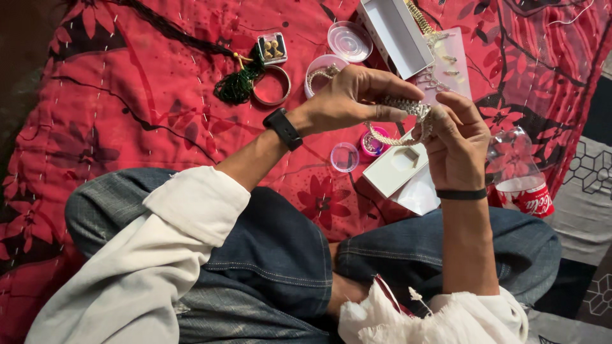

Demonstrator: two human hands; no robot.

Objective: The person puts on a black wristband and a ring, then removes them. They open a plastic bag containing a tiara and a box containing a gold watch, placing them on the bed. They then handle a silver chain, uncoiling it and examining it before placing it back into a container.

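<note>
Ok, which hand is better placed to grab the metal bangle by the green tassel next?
Left, probably. The left hand is nearer the metal bangle; the right hand lies farther off, beyond the silver chain that both hands hold.

I see my left hand [357,95] and right hand [456,143] pinching a silver beaded necklace [398,121] between them, above a red floral cloth [127,108]. Below it lie a white box lid [395,169] and a small pink pot [371,145]. A metal bangle [273,86] rests beside a green tassel [237,86]; an open white box [395,35] sits further off.
</note>
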